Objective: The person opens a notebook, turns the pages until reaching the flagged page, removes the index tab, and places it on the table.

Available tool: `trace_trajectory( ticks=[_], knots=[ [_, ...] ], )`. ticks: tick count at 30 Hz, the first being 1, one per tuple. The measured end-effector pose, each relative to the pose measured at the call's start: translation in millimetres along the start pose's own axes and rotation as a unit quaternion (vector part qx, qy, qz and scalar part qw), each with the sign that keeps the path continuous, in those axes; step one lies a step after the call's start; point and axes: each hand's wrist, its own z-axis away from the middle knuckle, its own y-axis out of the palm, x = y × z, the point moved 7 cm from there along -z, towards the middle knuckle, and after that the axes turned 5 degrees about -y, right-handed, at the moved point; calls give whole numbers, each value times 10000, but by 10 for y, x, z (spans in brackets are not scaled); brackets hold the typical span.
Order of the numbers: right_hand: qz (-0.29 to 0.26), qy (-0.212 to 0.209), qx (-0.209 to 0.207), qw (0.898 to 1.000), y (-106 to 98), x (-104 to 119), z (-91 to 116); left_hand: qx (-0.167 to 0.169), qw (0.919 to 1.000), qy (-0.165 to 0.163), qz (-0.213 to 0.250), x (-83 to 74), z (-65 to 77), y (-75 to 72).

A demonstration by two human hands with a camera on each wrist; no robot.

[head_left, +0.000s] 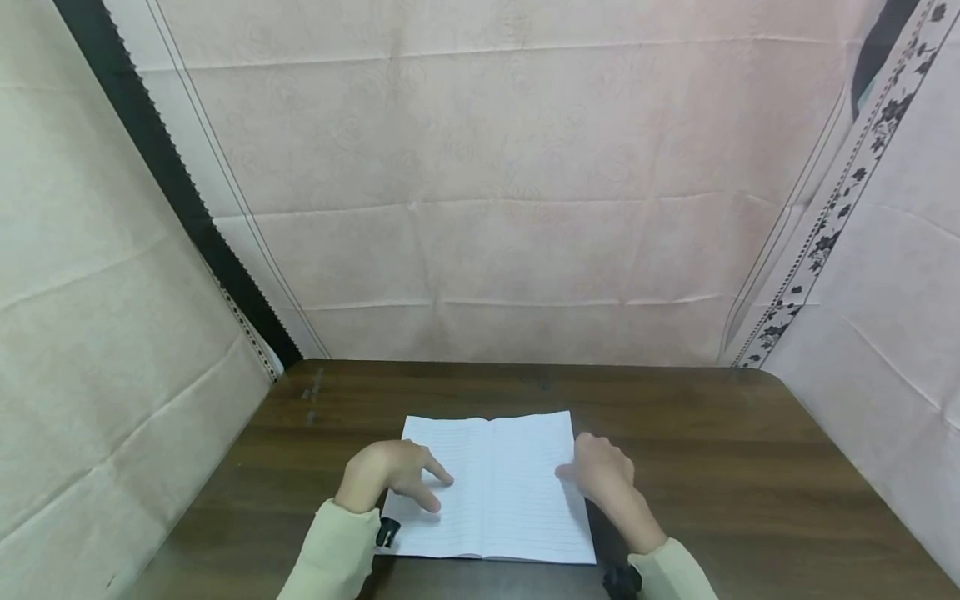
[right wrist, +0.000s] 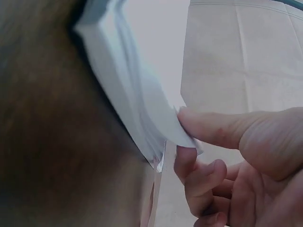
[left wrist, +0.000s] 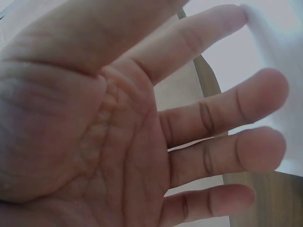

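Observation:
An open notebook (head_left: 525, 508) with ruled white pages lies flat on the wooden table. My left hand (head_left: 393, 471) is over the left page, its fingers spread and nearly straight. In the left wrist view, the index fingertip appears to touch the white paper (left wrist: 270, 42); the palm holds nothing. At the right edge of the notebook, my right hand (head_left: 602, 468) pinches page edges. The right wrist view shows the lifted, curved page (right wrist: 163, 113) between thumb and index finger, with the other fingers curled below. How many sheets are gripped is unclear.
The brown table (head_left: 750, 467) extends around the notebook. Pale creased cloth (head_left: 525, 208) hangs behind it, with more cloth on both sides. A dark strip (head_left: 180, 183) runs down the left corner and a floral border (head_left: 840, 208) down the right.

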Motion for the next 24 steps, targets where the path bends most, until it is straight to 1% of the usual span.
trace_trajectory(
  ticks=[5,10,13,19,24],
  knots=[
    [-83,-117,-277,9995,-55,17,-12,12,10000,-19,-63,7,-22,13],
    [-27,-160,-246,9996,-42,23,-20,58,10000,-38,-53,3,-41,27],
    [-37,-187,-334,9993,-48,17,-33,75,9999,-37,-66,-4,-37,32],
    [-22,-239,-767,9968,-103,39,-26,104,9999,-34,-106,-24,-31,31],
    [187,-341,-1123,9929,-130,99,-5,120,9998,-24,-185,-35,-28,41]
  ],
)
